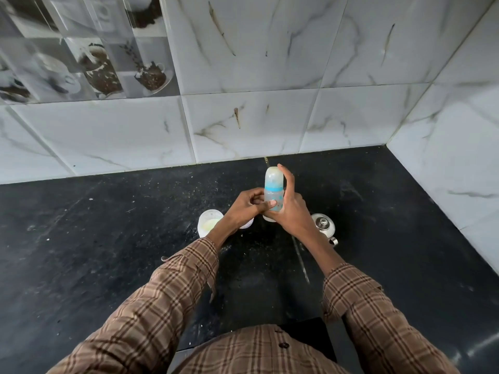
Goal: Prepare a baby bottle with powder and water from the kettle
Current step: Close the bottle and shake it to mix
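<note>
A clear baby bottle (273,184) with a blue ring and a domed cap stands upright on the black counter (108,252). My right hand (293,209) wraps its right side, with the index finger stretched up along the cap and the thumb across the front. My left hand (247,205) is curled against the bottle's lower left side. Behind my left wrist sits a white tub (208,225) with pale powder inside. To the right, a small steel kettle (324,225) with a knobbed lid is partly hidden by my right wrist.
A marble-tiled wall (243,125) runs along the back of the counter, and another closes off the right side. The counter's front edge lies near my body. Specks of white powder dot the surface around the tub.
</note>
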